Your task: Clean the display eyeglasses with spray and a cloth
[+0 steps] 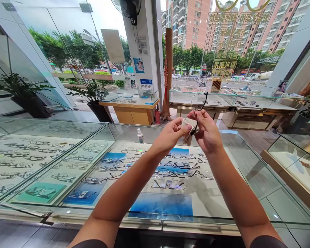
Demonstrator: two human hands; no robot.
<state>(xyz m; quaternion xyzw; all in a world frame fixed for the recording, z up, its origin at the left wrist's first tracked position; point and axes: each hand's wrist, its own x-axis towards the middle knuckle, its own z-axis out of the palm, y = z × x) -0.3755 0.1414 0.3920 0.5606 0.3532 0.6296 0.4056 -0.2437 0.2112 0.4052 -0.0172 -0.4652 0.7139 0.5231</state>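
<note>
Both my arms reach out over a glass display counter (248, 162). My left hand (174, 132) pinches a small white cloth (188, 125) against a pair of thin dark-framed glasses (199, 102). My right hand (206, 129) grips the glasses by the frame, fingers closed, with the lenses and a temple sticking up above both hands. The cloth sits between the two hands, pressed to a lens.
Under the counter glass lie several rows of glasses (175, 168) on white and blue pads. A small white spray bottle (140, 136) stands on the counter top, left of my hands. More glass cases (204, 96), potted plants (23, 93) and shop windows lie beyond.
</note>
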